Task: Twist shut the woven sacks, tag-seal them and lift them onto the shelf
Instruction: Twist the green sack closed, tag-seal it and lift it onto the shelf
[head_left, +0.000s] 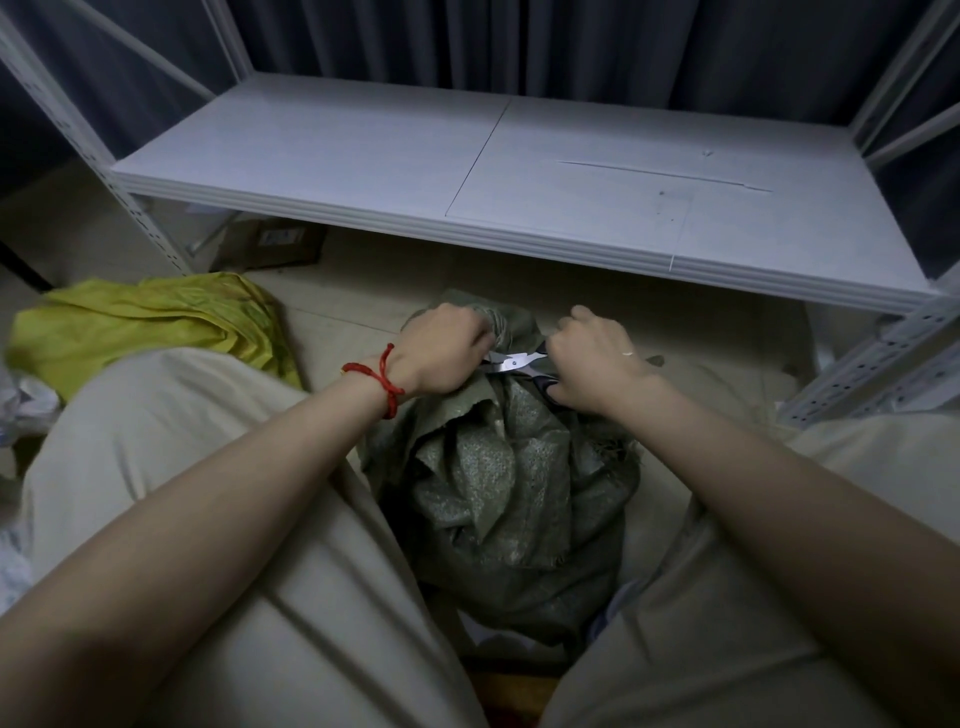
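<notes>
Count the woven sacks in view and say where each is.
2. The green sack sits between the person's knees, its neck held by the left hand, scissors in the right hand. The yellow sack lies crumpled on the floor, left. Others may be hidden.

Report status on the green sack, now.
Left hand grips green sack at its neck. Right hand holds scissors, blades at the neck. Sack between the knees, not yet on shelf. Yellow sack lies off left, not in the way.

The left hand (447, 348) grips the twisted neck of a dull green woven plastic sack (509, 467); the right hand (592, 358) holds steel scissors (511, 360) against it, below a white metal shelf (363, 150).
</notes>
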